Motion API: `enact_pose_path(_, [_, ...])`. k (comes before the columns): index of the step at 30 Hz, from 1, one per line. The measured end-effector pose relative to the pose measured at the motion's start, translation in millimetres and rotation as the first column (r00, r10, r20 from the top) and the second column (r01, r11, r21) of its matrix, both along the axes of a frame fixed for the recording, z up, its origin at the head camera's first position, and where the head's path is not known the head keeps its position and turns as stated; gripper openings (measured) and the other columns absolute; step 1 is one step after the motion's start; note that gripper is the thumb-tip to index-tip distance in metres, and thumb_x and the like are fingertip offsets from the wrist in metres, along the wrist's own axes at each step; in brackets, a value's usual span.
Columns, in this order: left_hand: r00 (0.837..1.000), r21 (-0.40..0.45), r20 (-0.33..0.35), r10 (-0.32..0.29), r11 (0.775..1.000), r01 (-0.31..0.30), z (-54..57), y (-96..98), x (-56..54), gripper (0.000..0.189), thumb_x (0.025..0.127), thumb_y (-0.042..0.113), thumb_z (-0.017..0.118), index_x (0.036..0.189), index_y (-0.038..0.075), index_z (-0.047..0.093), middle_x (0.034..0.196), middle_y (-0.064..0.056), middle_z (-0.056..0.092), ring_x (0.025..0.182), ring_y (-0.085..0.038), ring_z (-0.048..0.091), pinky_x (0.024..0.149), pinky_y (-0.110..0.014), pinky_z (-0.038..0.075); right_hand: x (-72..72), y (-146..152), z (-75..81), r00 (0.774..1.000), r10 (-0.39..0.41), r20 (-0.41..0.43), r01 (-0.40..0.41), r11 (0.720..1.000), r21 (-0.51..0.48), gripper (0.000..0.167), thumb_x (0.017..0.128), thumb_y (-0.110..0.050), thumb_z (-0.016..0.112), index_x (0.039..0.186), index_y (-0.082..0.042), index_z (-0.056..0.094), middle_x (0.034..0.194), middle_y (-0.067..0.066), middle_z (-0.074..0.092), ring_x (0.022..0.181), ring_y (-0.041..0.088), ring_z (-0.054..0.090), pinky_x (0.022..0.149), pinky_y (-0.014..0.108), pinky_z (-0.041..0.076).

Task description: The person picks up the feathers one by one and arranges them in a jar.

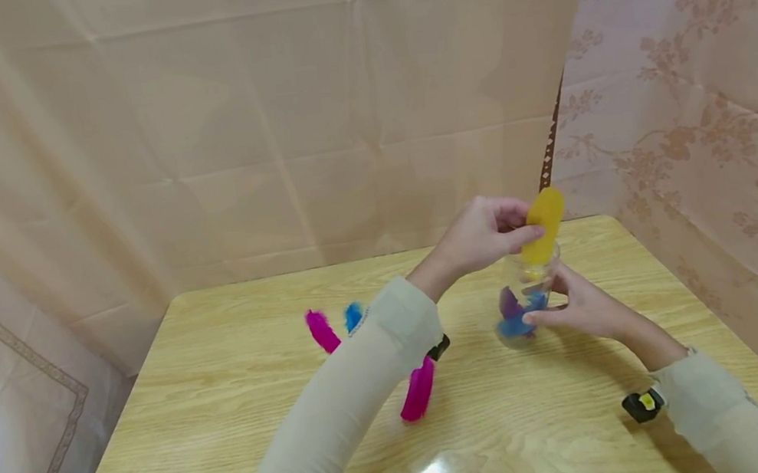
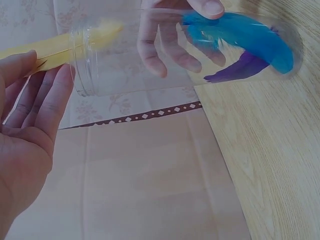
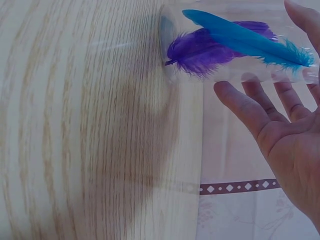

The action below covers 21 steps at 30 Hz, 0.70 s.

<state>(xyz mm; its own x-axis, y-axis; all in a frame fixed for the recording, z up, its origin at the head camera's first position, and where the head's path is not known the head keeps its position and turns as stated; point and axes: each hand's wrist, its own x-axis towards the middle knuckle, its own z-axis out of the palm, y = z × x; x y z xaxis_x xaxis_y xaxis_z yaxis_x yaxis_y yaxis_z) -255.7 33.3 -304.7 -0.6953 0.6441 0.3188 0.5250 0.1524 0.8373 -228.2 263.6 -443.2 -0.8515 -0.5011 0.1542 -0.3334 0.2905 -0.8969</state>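
Observation:
My left hand pinches a yellow feather between thumb and fingers at the mouth of a clear jar. In the left wrist view, the feather's far end is inside the jar's neck. My right hand grips the jar round its side, thumb on one side and fingers on the other. Inside the jar, towards its base, lie a blue feather and a purple feather; more feathers there overlap and are partly hidden. In the head view the jar stands upright, its base at the tabletop.
A magenta feather and a blue feather lie on the wooden table, partly behind the left sleeve. Another magenta feather lies nearer, beside that sleeve. Beige curtains hang behind the table, a flowered one at right.

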Motion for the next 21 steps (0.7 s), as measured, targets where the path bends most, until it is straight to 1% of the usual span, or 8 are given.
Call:
enact_pose_path(3, [1.0,-0.006,0.002,0.004,1.0,-0.004,-0.8,0.2,-0.1,0.018,0.094,0.009,0.074,0.109,0.0,0.073,0.093,-0.002,0.075,0.08,-0.008,0.071,0.073,-0.022,0.059,0.4,0.2,0.4,1.0,0.002,-0.001,-0.002,1.0,0.002,0.093,0.091,-0.006,0.076,0.161,-0.024,0.016,0.15,0.024,0.038,0.128,0.054,0.045,0.088,0.042,0.058])
enact_pose_path(6, [1.0,-0.009,-0.006,0.003,1.0,-0.003,-1.8,0.0,-0.7,0.019,0.094,0.009,0.073,0.11,-0.001,0.073,0.093,-0.002,0.075,0.08,-0.008,0.071,0.073,-0.022,0.058,0.4,0.5,0.2,1.0,-0.001,-0.006,0.001,1.0,0.005,0.091,0.091,-0.005,0.076,0.16,-0.021,0.019,0.148,0.022,0.04,0.127,0.053,0.046,0.088,0.041,0.059])
enact_pose_path(10, [0.999,-0.029,-0.053,0.007,1.0,-0.008,-2.2,-1.1,-1.6,0.019,0.093,0.007,0.074,0.111,-0.002,0.072,0.093,-0.003,0.074,0.079,-0.006,0.069,0.074,-0.019,0.057,0.9,0.2,0.0,1.0,-0.004,0.001,0.004,1.0,0.001,0.088,0.091,-0.006,0.077,0.158,-0.019,0.022,0.148,0.02,0.037,0.127,0.053,0.045,0.087,0.041,0.059])
enact_pose_path(14, [0.994,-0.066,-0.111,0.014,0.998,-0.021,-1.6,-1.9,-1.5,0.019,0.092,0.005,0.075,0.109,-0.001,0.072,0.092,-0.002,0.073,0.079,-0.003,0.067,0.075,-0.015,0.055,1.8,-0.1,-0.2,1.0,-0.006,0.01,0.006,1.0,0.0,0.087,0.091,-0.006,0.077,0.157,-0.018,0.022,0.15,0.022,0.035,0.128,0.053,0.044,0.088,0.042,0.058])
enact_pose_path(16, [0.992,-0.078,-0.125,0.014,0.997,-0.024,-1.2,-1.6,-1.3,0.019,0.092,0.005,0.075,0.109,-0.001,0.072,0.092,-0.001,0.073,0.078,-0.002,0.067,0.076,-0.014,0.055,1.9,0.0,-0.2,1.0,-0.01,0.011,0.01,1.0,0.004,0.086,0.091,-0.007,0.077,0.156,-0.017,0.023,0.149,0.021,0.036,0.129,0.052,0.045,0.088,0.042,0.058])
enact_pose_path(21, [0.991,-0.088,-0.132,0.02,0.996,-0.032,-0.4,-0.8,-0.5,0.017,0.092,0.007,0.075,0.108,0.0,0.073,0.092,0.0,0.073,0.077,-0.001,0.067,0.076,-0.013,0.054,1.6,-0.2,-0.5,1.0,-0.016,-0.006,0.016,1.0,0.011,0.081,0.091,-0.007,0.077,0.154,-0.015,0.025,0.145,0.017,0.041,0.128,0.05,0.046,0.087,0.041,0.059])
